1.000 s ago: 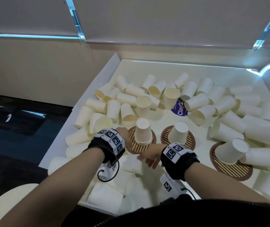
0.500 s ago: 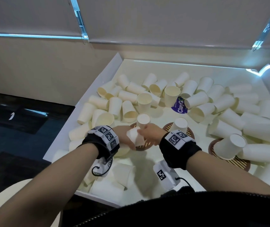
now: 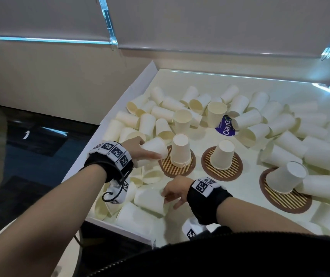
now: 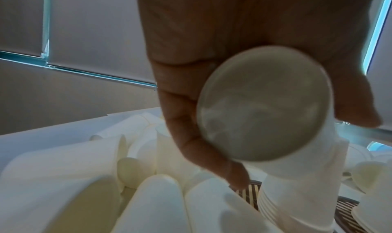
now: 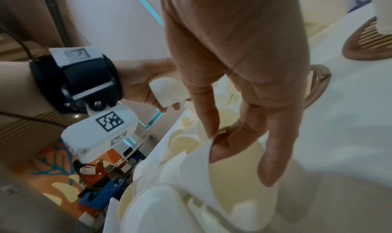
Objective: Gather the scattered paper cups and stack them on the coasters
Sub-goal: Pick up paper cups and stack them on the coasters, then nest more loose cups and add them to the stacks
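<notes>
Nearest me, my right hand (image 3: 175,189) reaches down into the loose cups at the front edge of the white worktop (image 3: 248,198); its thumb sits inside the mouth of a paper cup lying on its side (image 5: 231,178) and a finger lies along the outer wall, so my grip pinches that cup's rim. A little farther on and to the left, my left hand (image 3: 138,149) holds a second paper cup (image 3: 154,147) tilted, base toward my wrist, fingers curled round its wall, just beside the left coaster (image 3: 178,166). On that striped brown coaster stands an upside-down stack of cups (image 3: 180,150). The middle coaster (image 3: 222,166) and the right coaster (image 3: 286,193) each carry an inverted cup, the right one tilted. Beyond them, scattered cups (image 3: 260,120) lie across the worktop around a purple sticker (image 3: 225,127).
</notes>
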